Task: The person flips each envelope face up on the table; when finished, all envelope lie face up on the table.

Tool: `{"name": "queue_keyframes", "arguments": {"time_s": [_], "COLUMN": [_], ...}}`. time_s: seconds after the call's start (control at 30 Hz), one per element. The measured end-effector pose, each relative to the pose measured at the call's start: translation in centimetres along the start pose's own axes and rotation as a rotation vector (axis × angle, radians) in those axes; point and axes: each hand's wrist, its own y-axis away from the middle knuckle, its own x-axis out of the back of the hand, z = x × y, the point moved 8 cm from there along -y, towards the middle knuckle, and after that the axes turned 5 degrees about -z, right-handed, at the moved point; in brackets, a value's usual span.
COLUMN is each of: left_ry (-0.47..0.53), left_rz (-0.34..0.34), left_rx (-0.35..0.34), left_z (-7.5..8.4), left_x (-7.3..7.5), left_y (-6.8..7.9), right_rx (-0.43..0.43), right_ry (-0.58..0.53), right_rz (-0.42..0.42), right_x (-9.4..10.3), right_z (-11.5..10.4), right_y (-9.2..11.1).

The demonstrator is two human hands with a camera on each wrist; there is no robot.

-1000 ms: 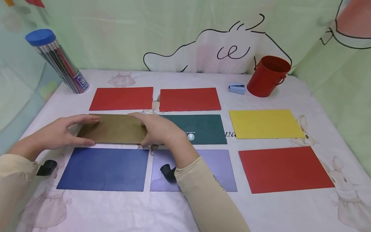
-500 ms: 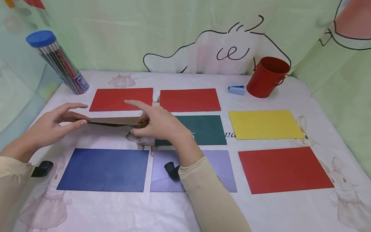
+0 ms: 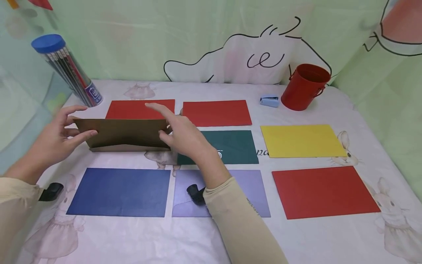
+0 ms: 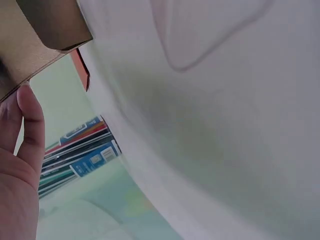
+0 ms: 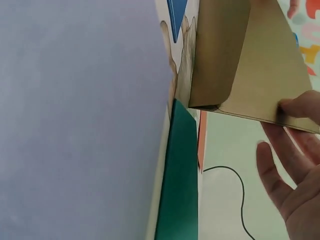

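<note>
Both hands hold a gold-brown envelope (image 3: 122,132) up on its long edge in the head view, its inner-flap side facing me and the lower edge close over the tablecloth. My left hand (image 3: 60,141) pinches its left end, thumb in front and fingers behind. At the opposite end, my right hand (image 3: 186,137) pinches the short side, the index finger extended above the top edge. The flap shows along the bottom of the envelope (image 5: 255,75) in the right wrist view, where the right thumb presses its face. A dark green envelope (image 3: 227,146) lies just right of it.
Red envelopes (image 3: 215,113) lie behind; blue (image 3: 118,192) and lilac (image 3: 244,192) ones lie in front. Yellow (image 3: 306,141) and red (image 3: 324,192) ones lie to the right. A pencil tub (image 3: 70,69), a light-blue stapler-like item (image 3: 269,101) and a red bucket (image 3: 304,88) stand farther back.
The gold-brown envelope, flat on the cloth before, has been lifted and turned up so its flap side faces me. Both hands have risen with it.
</note>
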Motion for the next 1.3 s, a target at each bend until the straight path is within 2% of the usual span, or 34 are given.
{"name": "queue_keyframes", "arguments": {"time_s": [0.1,0.27,0.4,0.5,0.63,0.73,0.87,1.1,1.2,1.3], "left_ry": [0.0,0.007,0.09,0.105,0.021,-0.041,-0.09,-0.199,-0.243,-0.3], "left_rz": [-0.008,-0.027,-0.07,-0.122,-0.187,-0.224,-0.29,-0.375,-0.397,-0.416], "left_rx": [0.016,-0.001,-0.037,-0.029,0.017,0.014,0.017,0.133,0.145,0.127], "left_z": [0.0,0.2,0.4,0.5,0.4,0.5,0.4,-0.4,-0.2,0.2], "left_x": [-0.2,-0.4,-1.0,-1.6,-2.3,-2.6,-3.1,-4.0,-4.2,-4.4], "left_y": [0.0,0.0,-0.3,-0.6,-0.7,-0.7,-1.0,-1.5,-1.8,-2.2], "right_rx": [-0.004,-0.047,-0.088,-0.134,-0.237,-0.325,-0.401,-0.43,-0.43,-0.433], "right_ry": [-0.032,-0.061,-0.108,-0.117,-0.101,-0.114,-0.091,0.03,0.067,0.107], "right_rz": [-0.005,-0.016,0.013,0.034,0.022,0.007,-0.039,-0.115,-0.139,-0.159], "right_x": [-0.1,-0.3,-0.1,0.0,-0.3,-0.6,-1.3,-2.2,-2.4,-2.5], "right_z": [0.3,0.8,1.3,1.8,2.7,3.5,4.1,4.0,3.9,4.0], "right_y": [-0.1,-0.1,0.0,0.2,0.2,0.3,0.3,0.2,0.1,0.1]}}
